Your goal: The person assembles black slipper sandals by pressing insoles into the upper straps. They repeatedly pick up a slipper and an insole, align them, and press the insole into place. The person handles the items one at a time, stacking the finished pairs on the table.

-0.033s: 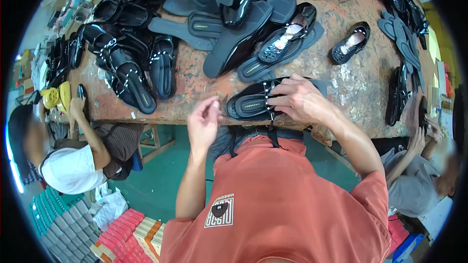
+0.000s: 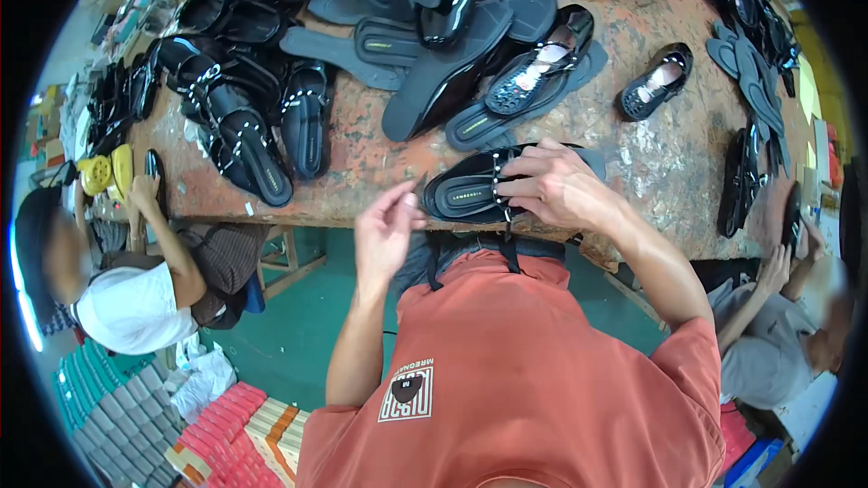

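A black sandal (image 2: 459, 196) with a dark insole and pearl-like studded straps lies sideways at the table's near edge. My right hand (image 2: 559, 183) is closed over its front part, fingers at the studded strap, and hides much of that end. Just left of the sandal's heel, my left hand (image 2: 387, 221) is raised with its fingers curled together. A thin dark tip shows by those fingertips, too small to name. Beyond the sandal, a shiny black closed shoe (image 2: 524, 81) rests on a loose grey sole (image 2: 479, 126).
Black sandals (image 2: 249, 149) are piled at left, with shoes and soles (image 2: 452, 72) heaped at the far middle. A single black shoe (image 2: 653, 81) stands at right on the worn table (image 2: 362, 158). One person (image 2: 136, 298) works at left, another (image 2: 768, 334) at right.
My left hand has shifted slightly right and its fingers have turned toward the sandal's heel. My right hand keeps its hold on the sandal.
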Motion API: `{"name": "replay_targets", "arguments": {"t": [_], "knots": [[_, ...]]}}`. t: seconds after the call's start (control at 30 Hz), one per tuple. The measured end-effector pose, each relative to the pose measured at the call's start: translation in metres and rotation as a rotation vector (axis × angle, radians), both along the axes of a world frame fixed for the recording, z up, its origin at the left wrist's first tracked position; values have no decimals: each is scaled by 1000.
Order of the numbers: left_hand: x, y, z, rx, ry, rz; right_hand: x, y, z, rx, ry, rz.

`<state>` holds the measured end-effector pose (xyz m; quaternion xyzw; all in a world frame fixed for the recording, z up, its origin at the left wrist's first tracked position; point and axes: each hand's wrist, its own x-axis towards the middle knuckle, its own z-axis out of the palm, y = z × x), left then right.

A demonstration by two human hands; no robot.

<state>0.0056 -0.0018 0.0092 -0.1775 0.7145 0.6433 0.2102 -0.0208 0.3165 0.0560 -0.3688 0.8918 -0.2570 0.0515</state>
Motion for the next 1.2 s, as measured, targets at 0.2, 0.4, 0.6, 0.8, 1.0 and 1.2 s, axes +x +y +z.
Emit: {"name": "replay_targets", "arguments": {"t": [0.2,0.4,0.6,0.8,1.0,1.2], "knots": [[21,10,-9,29,223,-31,2,-21,-13,-51,18,-33],[19,17,-7,-8,164,-12,4,-28,-14,-13,25,-56],[4,23,12,-192,22,-100,6,-29,-18,61,30,-22],[-19,24,29,-307,1025,-839,8,-26,14,324,80,-85],[-26,21,34,-457,887,-1225,51,61,11,-717,-976,-1020],[-32,29,28,-450,864,-1250,78,-27,-10,-223,-419,-938]]}}
